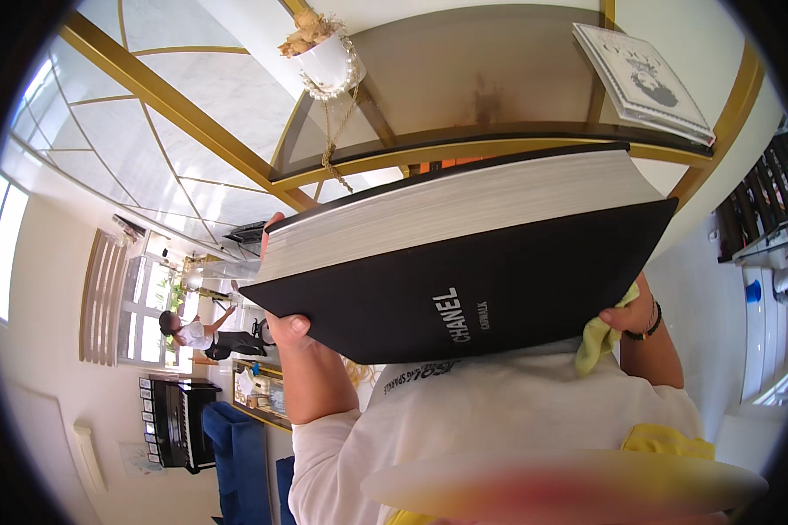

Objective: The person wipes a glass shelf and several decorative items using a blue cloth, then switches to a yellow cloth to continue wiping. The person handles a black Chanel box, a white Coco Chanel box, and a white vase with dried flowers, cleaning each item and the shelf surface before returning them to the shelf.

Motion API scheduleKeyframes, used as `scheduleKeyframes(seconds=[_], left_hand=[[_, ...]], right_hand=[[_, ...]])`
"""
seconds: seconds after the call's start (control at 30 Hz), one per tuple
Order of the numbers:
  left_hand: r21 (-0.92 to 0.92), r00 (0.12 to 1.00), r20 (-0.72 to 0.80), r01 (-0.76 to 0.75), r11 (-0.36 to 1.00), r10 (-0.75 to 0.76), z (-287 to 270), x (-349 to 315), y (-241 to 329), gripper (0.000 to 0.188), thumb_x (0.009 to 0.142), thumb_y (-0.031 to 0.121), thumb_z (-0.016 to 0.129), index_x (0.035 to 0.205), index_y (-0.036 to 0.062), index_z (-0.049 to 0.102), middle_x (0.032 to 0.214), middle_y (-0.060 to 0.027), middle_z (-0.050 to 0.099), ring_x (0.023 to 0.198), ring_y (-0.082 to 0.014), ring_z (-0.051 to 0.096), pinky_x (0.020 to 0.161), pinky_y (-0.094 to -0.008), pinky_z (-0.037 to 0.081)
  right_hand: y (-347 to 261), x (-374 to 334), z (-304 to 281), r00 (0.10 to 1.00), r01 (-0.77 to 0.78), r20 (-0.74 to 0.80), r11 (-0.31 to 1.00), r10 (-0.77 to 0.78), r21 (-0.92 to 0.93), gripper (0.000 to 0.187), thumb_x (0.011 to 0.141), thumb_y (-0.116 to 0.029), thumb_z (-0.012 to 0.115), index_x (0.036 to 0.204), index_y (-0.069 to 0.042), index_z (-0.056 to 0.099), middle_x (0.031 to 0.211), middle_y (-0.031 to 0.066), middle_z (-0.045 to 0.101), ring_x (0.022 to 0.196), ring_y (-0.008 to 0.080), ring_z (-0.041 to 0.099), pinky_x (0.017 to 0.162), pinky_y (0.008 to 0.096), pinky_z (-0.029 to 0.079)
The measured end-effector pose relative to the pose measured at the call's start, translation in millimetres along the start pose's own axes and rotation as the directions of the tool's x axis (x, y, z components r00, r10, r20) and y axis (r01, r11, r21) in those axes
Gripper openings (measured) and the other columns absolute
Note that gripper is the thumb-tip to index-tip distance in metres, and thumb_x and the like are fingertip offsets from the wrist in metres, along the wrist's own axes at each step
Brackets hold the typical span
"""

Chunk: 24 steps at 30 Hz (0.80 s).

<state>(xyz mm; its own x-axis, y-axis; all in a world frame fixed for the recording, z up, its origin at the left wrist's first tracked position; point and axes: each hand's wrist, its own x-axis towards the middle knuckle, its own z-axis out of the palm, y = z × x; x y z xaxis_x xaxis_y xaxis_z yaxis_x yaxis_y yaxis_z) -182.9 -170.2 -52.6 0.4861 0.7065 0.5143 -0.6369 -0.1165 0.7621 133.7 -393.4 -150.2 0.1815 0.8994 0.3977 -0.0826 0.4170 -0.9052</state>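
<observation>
A thick black hardcover book (499, 271) with pale printing on its cover is held up between my hands, its page edges facing the shelf. My left hand (287, 327) grips one end, thumb on the cover and fingertips behind the far corner. At the other end my right hand (637, 315) holds the book's edge, with a yellow-green cloth (597, 343) pinched in the same hand and hanging down. Most of the right fingers are hidden. Just beyond the book is a smoked-glass shelf (464, 70) with a gold frame.
On the shelf stand a white pot (324, 66) of dried flowers draped with a beaded chain and a white booklet (648, 83). Far left, a person (206, 337) is in the room, near a black piano (184, 420) and a blue sofa (236, 455). Dark stair railings (757, 192) rise at right.
</observation>
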Motion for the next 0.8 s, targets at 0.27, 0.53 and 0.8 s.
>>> scheduleKeyframes(seconds=[0.27, 0.53, 0.8], left_hand=[[0.114, 0.997, 0.072, 0.007, 0.993, -0.016, -52.1, -0.6, -15.7, 0.11, 0.051, 0.035, 0.081, 0.135, 0.0025, 0.017, 0.118, -0.021, 0.046, 0.11, -0.0335, 0.048, 0.094, -0.043, 0.039], [-0.01, 0.96, 0.118, 0.256, 0.966, -0.254, -94.0, 4.6, -44.8, 0.103, 0.047, 0.028, 0.078, 0.13, -0.0003, 0.024, 0.112, -0.0133, 0.044, 0.108, -0.0265, 0.046, 0.092, -0.0371, 0.037], [-0.053, 0.939, 0.231, 0.272, 0.961, -0.253, -99.6, 17.1, -47.2, 0.106, 0.048, 0.023, 0.078, 0.131, -0.0024, 0.018, 0.111, -0.0132, 0.047, 0.106, -0.0249, 0.048, 0.09, -0.035, 0.037]], right_hand=[[42.9, 6.5, 32.0, 0.985, -0.161, -0.08, 0.982, 0.154, -0.099, 0.065, 0.057, 0.003, 0.064, 0.12, -0.001, 0.047, 0.11, 0.005, 0.054, 0.099, 0.0134, 0.05, 0.087, 0.0293, 0.039], [65.9, -27.2, 9.7, 0.956, -0.285, -0.046, 0.953, 0.291, 0.101, 0.062, 0.063, -0.004, 0.073, 0.12, -0.001, 0.048, 0.114, 0.006, 0.053, 0.102, 0.0151, 0.051, 0.088, 0.0295, 0.04], [-21.1, -54.3, -88.6, 0.634, -0.588, -0.769, 0.696, 0.079, -0.413, 0.053, 0.072, -0.006, 0.064, 0.122, -0.004, 0.045, 0.113, 0.0119, 0.053, 0.096, 0.0207, 0.055, 0.084, 0.0326, 0.045]])
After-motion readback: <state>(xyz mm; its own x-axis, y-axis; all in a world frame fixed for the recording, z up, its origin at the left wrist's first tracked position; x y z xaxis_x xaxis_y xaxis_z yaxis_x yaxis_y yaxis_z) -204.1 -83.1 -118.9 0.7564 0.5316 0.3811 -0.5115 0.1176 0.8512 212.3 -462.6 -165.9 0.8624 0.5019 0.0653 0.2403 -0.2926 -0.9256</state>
